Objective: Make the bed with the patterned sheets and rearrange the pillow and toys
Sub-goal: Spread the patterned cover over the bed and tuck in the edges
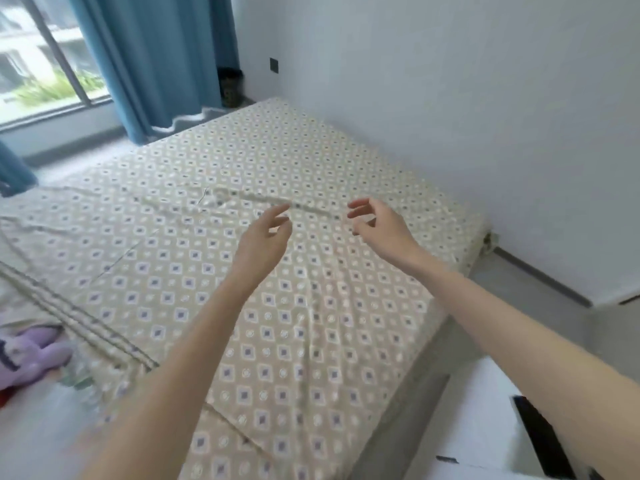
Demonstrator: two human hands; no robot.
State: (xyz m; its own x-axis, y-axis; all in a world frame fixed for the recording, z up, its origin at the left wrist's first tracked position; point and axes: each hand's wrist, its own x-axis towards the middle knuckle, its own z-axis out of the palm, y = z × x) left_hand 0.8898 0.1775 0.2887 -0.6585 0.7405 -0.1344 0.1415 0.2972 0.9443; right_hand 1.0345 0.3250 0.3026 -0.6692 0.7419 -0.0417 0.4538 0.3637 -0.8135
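A beige patterned sheet (pixel 214 278) with small diamond motifs covers the bed, creased across the middle and folded back along a striped hem at the left. My left hand (pixel 265 237) hovers over the bed's centre, fingers loosely extended, holding nothing. My right hand (pixel 379 225) hangs beside it, fingers relaxed and slightly curled, empty. A purple plush toy (pixel 29 355) lies at the left edge of the view, partly cut off. No pillow is in view.
A white wall (pixel 450 98) runs along the bed's far right side. Blue curtains (pixel 152 60) and a window (pixel 38 53) stand beyond the bed's far end. A dark bin (pixel 230 86) sits in the corner. A white cabinet (pixel 485 427) is at the lower right.
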